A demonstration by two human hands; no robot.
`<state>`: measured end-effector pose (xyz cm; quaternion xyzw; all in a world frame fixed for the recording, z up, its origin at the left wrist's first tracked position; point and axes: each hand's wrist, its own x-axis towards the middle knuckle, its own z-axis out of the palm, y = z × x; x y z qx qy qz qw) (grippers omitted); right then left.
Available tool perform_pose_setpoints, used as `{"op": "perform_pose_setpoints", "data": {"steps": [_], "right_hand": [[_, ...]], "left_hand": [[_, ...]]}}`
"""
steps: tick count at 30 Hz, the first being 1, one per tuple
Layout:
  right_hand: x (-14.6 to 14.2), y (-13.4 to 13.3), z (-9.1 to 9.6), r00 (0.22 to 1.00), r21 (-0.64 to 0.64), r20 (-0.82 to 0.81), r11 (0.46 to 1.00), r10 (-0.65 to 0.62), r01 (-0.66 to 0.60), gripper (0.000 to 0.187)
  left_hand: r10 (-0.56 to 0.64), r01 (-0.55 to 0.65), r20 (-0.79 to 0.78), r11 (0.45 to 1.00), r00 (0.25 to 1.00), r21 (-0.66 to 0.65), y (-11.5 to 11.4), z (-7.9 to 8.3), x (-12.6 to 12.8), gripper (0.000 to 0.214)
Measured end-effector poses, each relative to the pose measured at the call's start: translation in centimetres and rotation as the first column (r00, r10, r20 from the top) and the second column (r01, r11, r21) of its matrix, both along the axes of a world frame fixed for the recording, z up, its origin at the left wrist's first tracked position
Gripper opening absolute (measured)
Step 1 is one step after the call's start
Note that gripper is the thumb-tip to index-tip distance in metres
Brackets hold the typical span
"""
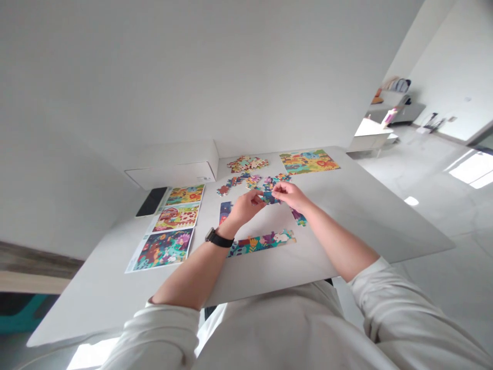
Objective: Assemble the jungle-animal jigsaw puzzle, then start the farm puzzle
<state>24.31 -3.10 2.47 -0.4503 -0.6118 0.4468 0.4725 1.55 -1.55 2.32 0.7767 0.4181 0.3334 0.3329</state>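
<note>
My left hand point(246, 204), with a black watch on its wrist, and my right hand point(289, 193) meet over the middle of the white table point(365, 216). Both pinch a small cluster of dark blue puzzle pieces point(268, 197) held between them. Under the hands lies a partly built puzzle frame: a bottom strip point(265, 240), a left edge piece point(225, 209) and a right edge piece point(299, 218). Loose pieces point(246, 180) lie scattered just beyond the hands, and a pile of pieces point(247, 164) sits farther back.
Three colourful picture sheets point(175, 226) lie in a column at the left, with a black phone point(151, 201) and a white box point(175, 167) behind them. A finished puzzle point(308, 161) lies at the far right. The room's white floor opens to the right.
</note>
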Motion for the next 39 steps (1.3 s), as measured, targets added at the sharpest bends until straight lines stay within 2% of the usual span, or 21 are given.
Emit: {"op": "perform_pose_setpoints", "data": {"steps": [4,10,14,19,22,27,31,35,39], "right_hand": [[0.0,0.2,-0.8,0.999,0.02,0.032,0.999,-0.028,0.027,0.036],[0.2,0.3,-1.2,0.999,0.001,-0.001,0.999,-0.046,0.046,0.038],[0.2,0.3,-1.3,0.999,-0.02,0.02,0.999,-0.032,0.033,0.038],[0.3,0.6,-1.5,0.999,0.007,0.033,1.0,-0.028,0.027,0.036],[1.2,0.9,-0.9,0.996,0.02,0.017,0.996,-0.083,0.083,0.037],[4.5,1.3,0.4,0.965,0.05,0.017,0.964,-0.262,0.261,0.036],[6.8,1.9,-0.2,0.914,0.027,0.151,0.925,-0.377,0.378,0.03],[7.2,2.5,-1.5,0.846,0.061,0.363,0.916,-0.39,0.396,0.023],[6.5,2.5,-2.2,0.767,0.067,0.539,0.926,-0.348,0.373,0.018]], "left_hand": [[-0.023,0.023,0.013,0.999,1.0,-0.03,-0.3,-0.7,0.6,0.04],[-0.003,0.023,0.146,0.99,0.989,-0.139,0.5,-2.0,1.0,0.046],[-0.018,0.053,0.181,0.98,0.983,-0.191,0.4,-2.0,1.2,0.051],[-0.044,0.074,0.178,0.984,0.983,-0.162,0.1,-1.7,1.2,0.05],[-0.083,0.108,0.175,0.985,0.981,-0.134,0.0,-1.8,1.2,0.049],[-0.1,0.1,-0.027,0.995,0.995,-0.002,-0.6,-1.6,1.1,0.042],[-0.094,0.128,-0.196,0.978,0.976,0.167,-1.0,-1.6,1.1,0.034],[-0.085,0.173,-0.332,0.954,0.939,0.244,-1.0,-2.4,1.2,0.038],[0.0,0.113,-0.47,0.97,0.883,0.213,-1.2,-2.8,1.3,0.041]]}}
